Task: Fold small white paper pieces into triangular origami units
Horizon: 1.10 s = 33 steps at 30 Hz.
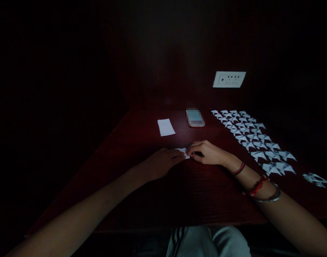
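On the dark red tabletop (158,200), the left hand (163,162) and right hand (209,152) both pinch a small white paper piece (184,152) lying between them. Beyond lie a paper slip (166,127), a phone (195,118) and rows of folded paper pieces (253,141).

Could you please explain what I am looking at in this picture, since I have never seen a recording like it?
There is no machine here: a camera worn on a person's head looks down at their own two bare hands over a dark wooden table. The left hand and right hand meet on a small white paper; whether they pinch it or press it flat is unclear. Behind lie a white slip and a phone. To the right sit rows of folded paper pieces, below a wall socket.
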{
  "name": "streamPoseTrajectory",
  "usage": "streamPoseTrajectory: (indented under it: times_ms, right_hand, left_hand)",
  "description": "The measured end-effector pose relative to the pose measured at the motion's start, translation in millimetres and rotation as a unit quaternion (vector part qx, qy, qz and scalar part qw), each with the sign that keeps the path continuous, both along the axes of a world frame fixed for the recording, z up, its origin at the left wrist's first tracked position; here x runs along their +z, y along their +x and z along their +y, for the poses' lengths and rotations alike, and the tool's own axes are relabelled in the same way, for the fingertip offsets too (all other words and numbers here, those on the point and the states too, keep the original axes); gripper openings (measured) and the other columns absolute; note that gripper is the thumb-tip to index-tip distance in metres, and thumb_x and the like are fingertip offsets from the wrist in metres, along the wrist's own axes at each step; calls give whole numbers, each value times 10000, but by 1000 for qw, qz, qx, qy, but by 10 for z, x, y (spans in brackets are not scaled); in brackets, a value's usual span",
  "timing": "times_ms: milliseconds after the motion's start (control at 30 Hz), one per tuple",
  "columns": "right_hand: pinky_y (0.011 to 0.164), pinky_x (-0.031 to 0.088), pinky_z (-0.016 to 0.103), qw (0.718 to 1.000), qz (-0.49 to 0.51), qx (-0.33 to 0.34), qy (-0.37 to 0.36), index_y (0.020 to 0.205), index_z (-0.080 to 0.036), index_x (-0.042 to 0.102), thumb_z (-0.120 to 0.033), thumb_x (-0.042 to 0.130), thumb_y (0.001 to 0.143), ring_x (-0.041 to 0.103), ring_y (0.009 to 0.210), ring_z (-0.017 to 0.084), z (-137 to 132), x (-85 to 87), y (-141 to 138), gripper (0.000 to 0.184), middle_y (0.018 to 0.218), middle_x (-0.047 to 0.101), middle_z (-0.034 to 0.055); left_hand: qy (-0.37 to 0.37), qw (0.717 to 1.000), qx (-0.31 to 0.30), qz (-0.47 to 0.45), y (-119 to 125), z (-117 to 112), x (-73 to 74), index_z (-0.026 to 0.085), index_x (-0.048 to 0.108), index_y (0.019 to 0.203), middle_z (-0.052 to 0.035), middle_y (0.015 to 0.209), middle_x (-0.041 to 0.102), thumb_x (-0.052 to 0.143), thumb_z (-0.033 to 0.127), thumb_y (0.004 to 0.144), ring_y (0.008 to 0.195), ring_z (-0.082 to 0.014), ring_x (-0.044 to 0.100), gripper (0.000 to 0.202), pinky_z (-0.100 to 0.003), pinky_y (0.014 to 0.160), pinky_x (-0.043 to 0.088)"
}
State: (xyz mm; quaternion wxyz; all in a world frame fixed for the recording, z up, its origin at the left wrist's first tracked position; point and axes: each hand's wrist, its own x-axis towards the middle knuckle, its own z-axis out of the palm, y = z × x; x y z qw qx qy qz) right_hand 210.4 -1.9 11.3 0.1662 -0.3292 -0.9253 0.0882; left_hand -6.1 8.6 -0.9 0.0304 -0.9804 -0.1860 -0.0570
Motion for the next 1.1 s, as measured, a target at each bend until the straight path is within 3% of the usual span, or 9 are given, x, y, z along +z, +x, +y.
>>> streamPoseTrajectory:
  times_ms: [133, 500, 667, 1100]
  right_hand:
    - [742, 402, 257, 1000, -8, -9, 11, 962, -158, 579, -93, 407, 745, 525, 824, 124, 5, -20, 8, 285, 925, 579, 42]
    - [746, 400, 277, 990, -112, -57, 67, 915, -164, 606, -107, 426, 728, 522, 829, 154, -82, 26, -25, 266, 884, 574, 54]
    - [739, 409, 270, 989, -83, -93, 75, 1017, -186, 557, -99, 399, 742, 514, 845, 144, -82, 41, 33, 329, 954, 547, 48]
    - [718, 403, 261, 992, -98, -23, 73, 1023, -213, 551, -115, 423, 753, 520, 831, 136, -43, -18, -25, 315, 911, 550, 39]
  left_hand:
    - [5, 1000, 8, 6, 0, 3, -5, 249, 272, 1234, -11, 1259, 356, 330, 93, 817, 1122, -155, 341, 449, -308, 872, 288]
    - [9, 1000, 11, 12, 8, -15, 24, 230, 318, 1209, -21, 1245, 371, 342, 107, 821, 1091, -162, 374, 408, -305, 865, 303]
    - [7, 1000, 17, 6, -1, -42, 61, 236, 318, 1210, -24, 1234, 382, 328, 99, 831, 1092, -158, 373, 403, -307, 872, 298]
    - [10, 1000, 7, -4, -8, -30, 37, 235, 306, 1218, -40, 1240, 363, 345, 101, 821, 1085, -177, 383, 421, -319, 860, 328]
